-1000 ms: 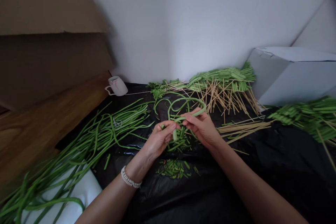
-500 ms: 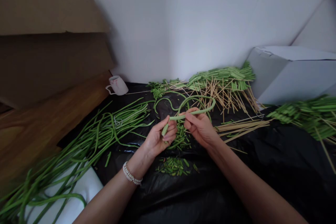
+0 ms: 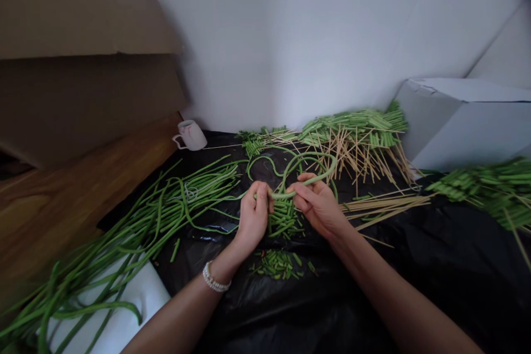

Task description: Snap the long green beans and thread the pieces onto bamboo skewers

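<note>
A long green stem curls in loops beyond my hands. My left hand, with a beaded bracelet at the wrist, is closed round one end of it, and that tip is hidden by the fingers. A short way along, my right hand pinches the same stem between thumb and fingers. Cut green pieces lie just below and between the hands, and a smaller heap of short bits sits nearer me. Thin wooden sticks lie beside my right hand.
Long green stems spread on the left, partly over a white object. Skewered green pieces lie by the wall, more at right. A mug, cardboard box and white box surround the black sheet.
My left hand has turned over and closed round the stem's end, which stuck out below its fingers before. The right hand stays on the stem. The view has shifted slightly.
</note>
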Available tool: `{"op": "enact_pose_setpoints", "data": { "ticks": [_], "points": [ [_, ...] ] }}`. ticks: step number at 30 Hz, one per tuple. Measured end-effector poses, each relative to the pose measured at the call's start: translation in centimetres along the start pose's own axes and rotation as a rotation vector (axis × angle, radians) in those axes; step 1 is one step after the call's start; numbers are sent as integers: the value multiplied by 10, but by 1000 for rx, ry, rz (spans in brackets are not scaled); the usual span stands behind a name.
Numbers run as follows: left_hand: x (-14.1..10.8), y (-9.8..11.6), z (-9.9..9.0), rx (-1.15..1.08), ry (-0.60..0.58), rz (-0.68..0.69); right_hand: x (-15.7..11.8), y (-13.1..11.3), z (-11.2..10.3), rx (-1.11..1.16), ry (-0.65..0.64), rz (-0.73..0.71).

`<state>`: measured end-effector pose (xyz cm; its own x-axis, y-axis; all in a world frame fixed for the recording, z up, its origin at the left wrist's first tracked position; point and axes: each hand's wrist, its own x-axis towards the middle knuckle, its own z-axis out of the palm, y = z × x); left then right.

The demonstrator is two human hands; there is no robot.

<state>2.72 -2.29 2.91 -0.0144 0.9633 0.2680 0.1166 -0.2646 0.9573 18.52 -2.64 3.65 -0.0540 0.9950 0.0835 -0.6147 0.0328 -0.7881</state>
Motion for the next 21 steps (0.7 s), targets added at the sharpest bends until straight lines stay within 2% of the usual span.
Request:
{"op": "enact_pose_setpoints", "data": {
  "ticks": [3, 5, 8, 11, 14, 16, 19, 21],
  "points": [
    [11, -2, -6, -154, 140, -58, 3, -7, -2, -29, 40, -28],
    [14, -1, -7, -203, 110, -96, 4, -8, -4, -95, 45, -42],
    [8, 4, -4, -218, -105, -157, 1, -4, -5, -242, 3, -20],
    [-1, 11, 1, -110, -320, -210, -3, 1, -1, -366, -6, -28],
    [-5, 14, 3, -79, -451, -257, -6, 1, 2, -463, -12, -47],
    [-4, 12, 3, -154, -444, -287, -6, 0, 3, -560, -30, -59],
    [0, 8, 1, -262, -328, -307, -9, 1, 3, -779, -75, -105],
    [3, 6, -1, -285, -258, -303, -12, 3, 2, -924, -167, -133]
  ]
}}
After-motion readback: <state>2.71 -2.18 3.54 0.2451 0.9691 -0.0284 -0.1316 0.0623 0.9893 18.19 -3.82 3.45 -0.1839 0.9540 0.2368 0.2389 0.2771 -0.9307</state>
